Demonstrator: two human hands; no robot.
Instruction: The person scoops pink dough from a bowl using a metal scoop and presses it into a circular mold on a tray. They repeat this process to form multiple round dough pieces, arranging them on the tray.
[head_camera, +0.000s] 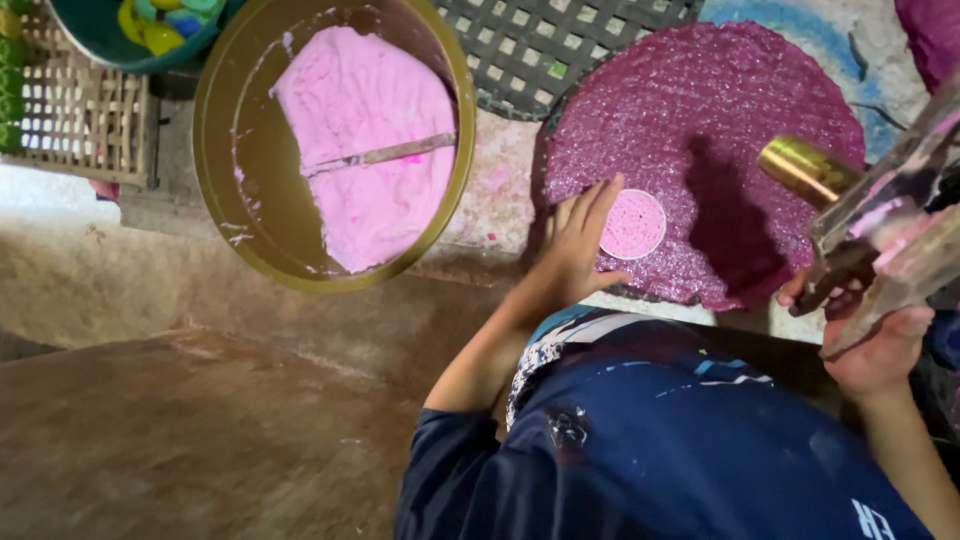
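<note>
The left hand (575, 250) lies flat with its fingers (597, 205) spread open, and the fingertips touch the edge of a small pink round disc (633, 224). That little disc sits on a big round purple mat (700, 110) that looks bumpy and sparkly. The right hand (872, 335) is at the right side, and its fingers are curled tight around a long tool (890, 225) that is smeared with pink. The tool has a shiny gold tube end (803, 168) that hangs over the purple mat and throws a dark shadow on it. To the left of the mat there is a big round gold-rimmed pan (215, 120). Inside it lies a soft slab of pink dough (365, 140) with a thin stick (380, 155) resting across it. Above the pan, at the top left corner, there is a teal bowl (85, 40) with yellow and blue bits in it, and it sits by a woven cane tray (75, 120). A dark grid rack (540, 50) lies behind the mat. The person wears a dark blue shirt (660, 440) with paint marks. The floor (180, 420) is bare brown ground, rough and dusty, with pale pink stains near the pan.
</note>
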